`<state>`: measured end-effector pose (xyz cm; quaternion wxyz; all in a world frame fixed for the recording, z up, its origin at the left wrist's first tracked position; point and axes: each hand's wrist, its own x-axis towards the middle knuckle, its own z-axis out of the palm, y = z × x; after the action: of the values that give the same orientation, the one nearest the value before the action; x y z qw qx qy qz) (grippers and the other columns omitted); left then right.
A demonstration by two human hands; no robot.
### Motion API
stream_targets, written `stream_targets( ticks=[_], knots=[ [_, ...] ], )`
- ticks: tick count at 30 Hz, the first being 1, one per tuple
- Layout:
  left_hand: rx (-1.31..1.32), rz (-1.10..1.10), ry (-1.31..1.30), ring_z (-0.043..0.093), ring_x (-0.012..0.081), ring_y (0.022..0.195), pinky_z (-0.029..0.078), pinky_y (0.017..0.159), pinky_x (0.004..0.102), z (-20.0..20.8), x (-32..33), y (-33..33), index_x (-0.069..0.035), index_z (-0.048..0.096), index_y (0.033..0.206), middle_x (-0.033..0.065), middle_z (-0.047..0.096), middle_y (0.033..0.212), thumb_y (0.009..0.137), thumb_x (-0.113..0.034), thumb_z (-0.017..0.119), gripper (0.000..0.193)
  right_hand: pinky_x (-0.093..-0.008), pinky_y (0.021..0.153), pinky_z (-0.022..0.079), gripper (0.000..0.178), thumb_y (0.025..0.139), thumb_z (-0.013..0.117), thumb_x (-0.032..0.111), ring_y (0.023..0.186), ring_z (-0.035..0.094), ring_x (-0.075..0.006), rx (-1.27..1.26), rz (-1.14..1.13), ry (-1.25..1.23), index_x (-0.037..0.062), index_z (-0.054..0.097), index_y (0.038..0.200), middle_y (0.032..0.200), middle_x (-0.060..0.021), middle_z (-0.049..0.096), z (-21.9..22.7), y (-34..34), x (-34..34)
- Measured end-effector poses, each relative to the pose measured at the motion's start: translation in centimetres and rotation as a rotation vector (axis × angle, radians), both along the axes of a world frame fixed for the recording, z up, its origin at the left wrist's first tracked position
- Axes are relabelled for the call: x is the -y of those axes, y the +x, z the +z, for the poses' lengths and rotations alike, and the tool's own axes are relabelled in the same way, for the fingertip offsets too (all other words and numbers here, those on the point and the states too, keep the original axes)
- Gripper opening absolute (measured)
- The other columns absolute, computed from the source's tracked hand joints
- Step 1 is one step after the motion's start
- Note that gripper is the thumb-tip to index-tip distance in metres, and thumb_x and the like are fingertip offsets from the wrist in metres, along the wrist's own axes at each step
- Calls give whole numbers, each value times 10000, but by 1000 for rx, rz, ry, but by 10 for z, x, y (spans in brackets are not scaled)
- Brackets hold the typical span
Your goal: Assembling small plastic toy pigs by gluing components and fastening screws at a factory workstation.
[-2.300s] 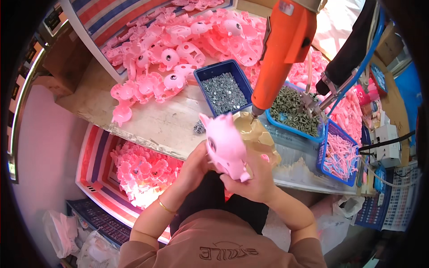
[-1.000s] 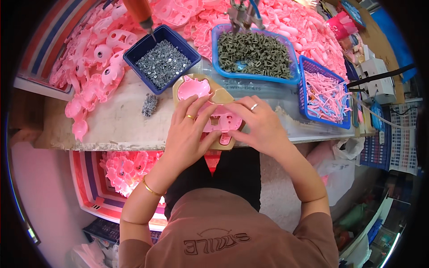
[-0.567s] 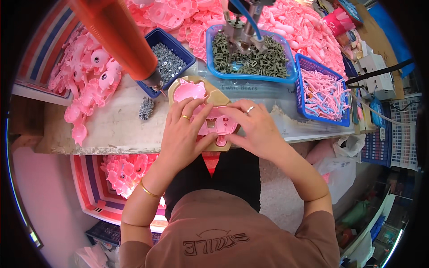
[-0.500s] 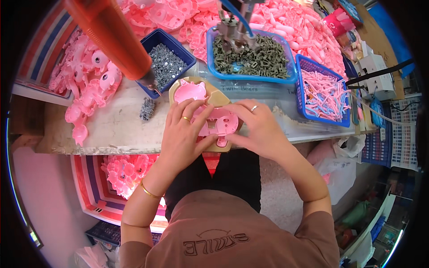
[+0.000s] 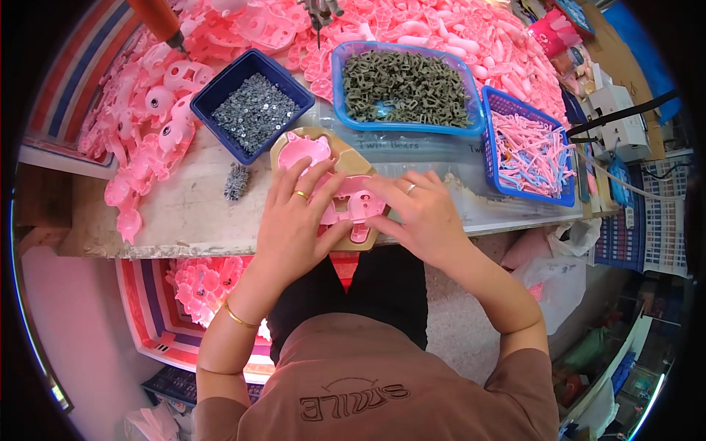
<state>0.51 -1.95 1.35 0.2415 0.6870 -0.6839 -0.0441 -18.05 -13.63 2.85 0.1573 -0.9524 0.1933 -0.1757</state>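
A pink plastic toy shell (image 5: pixel 362 203) lies in a tan shaped holder (image 5: pixel 329 137) at the table's front edge. My left hand (image 5: pixel 293 209) rests over the shell's left side, fingers spread and stretched out, thumb near its lower part. At the shell's right edge my right hand (image 5: pixel 421 213) grips it with curled fingers and thumb. Part of the shell is hidden under both hands. Beyond them hang an orange power screwdriver (image 5: pixel 158 22) at upper left and a metal tool head (image 5: pixel 321 13) at the top.
A dark blue tub (image 5: pixel 209 136) holds small metal parts, with a clump of them (image 5: pixel 236 182) beside it. Further right stand a blue tray (image 5: pixel 441 126) of grey-green clips and a blue basket (image 5: pixel 526 192) of pink and blue sticks. Pink shells (image 5: pixel 162 140) pile up behind.
The orange screwdriver has swung up and away from the small-parts tub. The metal tool head has moved up and left, off the clip tray. My hands stay on the pink shell.
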Motion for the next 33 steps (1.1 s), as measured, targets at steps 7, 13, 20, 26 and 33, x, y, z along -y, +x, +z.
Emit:
stream_targets(
  ticks=[7,13,20,26,33],
  knots=[
    [15,-3,25,407,356,1309,346,1083,486,4,4,4,-122,592,1289,105,522,1361,748,-311,766,599,-366,753,417,464,739,776,272,839,591,-210,54,12,-32,85,663,1149,1096,-54,692,-5,0,3],
    [73,-11,27,415,348,1301,341,1082,487,9,3,3,-116,599,1280,115,517,1364,766,-319,752,574,-360,753,405,430,756,764,286,822,600,-207,62,-1,-74,92,671,1128,1079,-45,701,-5,1,-2],
    [-2,-15,15,398,349,1315,323,1100,487,2,1,6,-121,584,1310,109,498,1385,775,-329,753,599,-359,760,396,411,755,771,287,817,611,-192,36,5,-62,105,673,1110,1081,-36,700,-3,1,3],
    [24,-18,4,384,352,1329,292,1120,509,-7,1,4,-131,556,1347,103,481,1406,785,-335,746,627,-349,772,389,417,746,785,291,839,631,-180,43,4,-39,118,669,1108,1096,-34,695,-15,-6,2],
    [30,-8,27,386,356,1336,273,1132,516,-9,-3,4,-107,547,1339,111,489,1407,788,-333,737,625,-352,717,489,272,821,736,194,765,661,-208,-33,-65,429,78,683,1060,987,-74,711,8,13,34]
  ],
)
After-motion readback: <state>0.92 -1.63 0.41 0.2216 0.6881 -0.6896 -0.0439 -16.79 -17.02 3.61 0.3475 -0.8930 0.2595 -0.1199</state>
